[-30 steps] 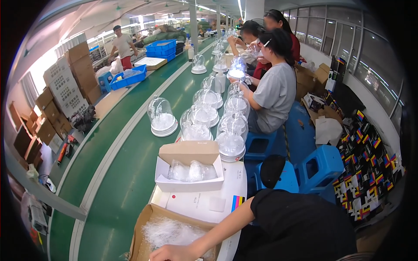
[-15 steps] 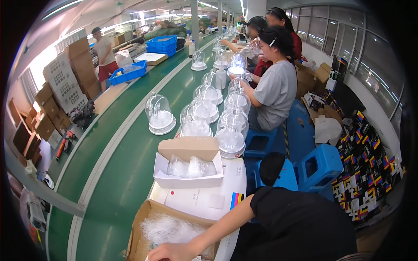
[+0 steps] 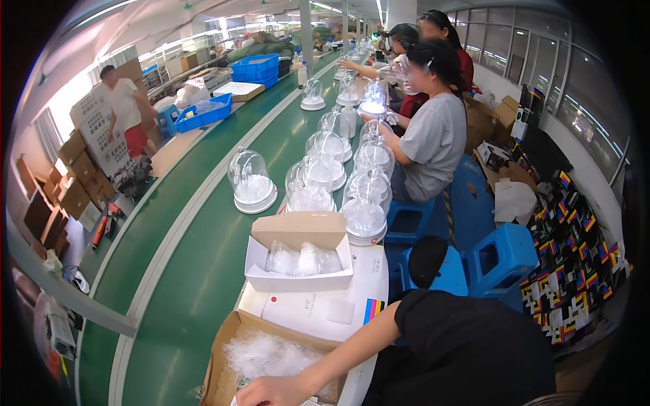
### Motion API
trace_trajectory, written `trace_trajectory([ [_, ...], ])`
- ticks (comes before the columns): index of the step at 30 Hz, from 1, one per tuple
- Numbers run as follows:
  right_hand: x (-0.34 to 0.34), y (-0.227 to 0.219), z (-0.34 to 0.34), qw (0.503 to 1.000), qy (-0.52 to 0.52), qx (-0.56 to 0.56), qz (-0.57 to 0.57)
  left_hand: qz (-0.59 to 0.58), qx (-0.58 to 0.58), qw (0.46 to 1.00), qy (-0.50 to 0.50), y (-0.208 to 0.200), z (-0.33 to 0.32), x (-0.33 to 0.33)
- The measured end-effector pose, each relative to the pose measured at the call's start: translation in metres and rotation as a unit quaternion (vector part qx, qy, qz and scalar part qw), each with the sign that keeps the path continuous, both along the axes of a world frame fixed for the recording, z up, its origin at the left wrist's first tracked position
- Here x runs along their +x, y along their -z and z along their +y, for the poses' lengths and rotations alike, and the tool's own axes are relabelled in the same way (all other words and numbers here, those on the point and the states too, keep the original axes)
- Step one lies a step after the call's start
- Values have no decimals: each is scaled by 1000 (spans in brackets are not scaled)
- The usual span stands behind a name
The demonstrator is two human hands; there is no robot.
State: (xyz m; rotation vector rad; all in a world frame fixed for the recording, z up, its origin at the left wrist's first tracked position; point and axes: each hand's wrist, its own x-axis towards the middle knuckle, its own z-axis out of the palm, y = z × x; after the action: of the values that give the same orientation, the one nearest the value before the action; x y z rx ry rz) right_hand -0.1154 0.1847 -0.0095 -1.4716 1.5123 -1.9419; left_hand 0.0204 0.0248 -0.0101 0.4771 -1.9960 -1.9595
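Right hand [image 3: 271, 391], grip unclear, rests in brown carton [image 3: 220, 365] of clear plastic bags [image 3: 267, 353]

I see only one hand [image 3: 271, 391], its fingers cut off by the lower edge, so its grip is unreadable. My other hand is out of view. The box [image 3: 223, 369] runs off the bottom. Far domes [image 3: 352, 57] blur together.

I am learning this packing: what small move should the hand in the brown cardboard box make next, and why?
Probably close on one clear plastic bag: the left hand lies on that heap in the brown cardboard box, its grip unclear.
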Motion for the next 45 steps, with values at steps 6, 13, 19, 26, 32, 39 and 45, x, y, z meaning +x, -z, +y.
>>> trace_trajectory([
  [6, 1, -2, 3, 1000, 11, -3, -1, -66, -20, 998, -2, 22, -11, 5],
  [13, 0, 1, -2, 999, 45, -10, 21, -35, -40, 999, 5, 19, -10, -6],
  [19, 4, 0, 3, 997, 68, 39, 21, 35, 18, 998, 42, 22, -5, -5],
  [26, 0, 13, 0, 998, 60, 11, 16, 30, 1, 998, 56, 21, -8, -9],
  [32, 0, 14, -1, 993, 85, 40, 65, 12, -31, 999, 37, 20, -3, -9],
  [39, -1, 15, 0, 978, 115, 83, 150, 5, -28, 999, 38, 22, 0, -6],
  [45, -6, -4, -5, 980, 75, 76, 166, 45, -110, 993, 12, 1, 2, -4],
])
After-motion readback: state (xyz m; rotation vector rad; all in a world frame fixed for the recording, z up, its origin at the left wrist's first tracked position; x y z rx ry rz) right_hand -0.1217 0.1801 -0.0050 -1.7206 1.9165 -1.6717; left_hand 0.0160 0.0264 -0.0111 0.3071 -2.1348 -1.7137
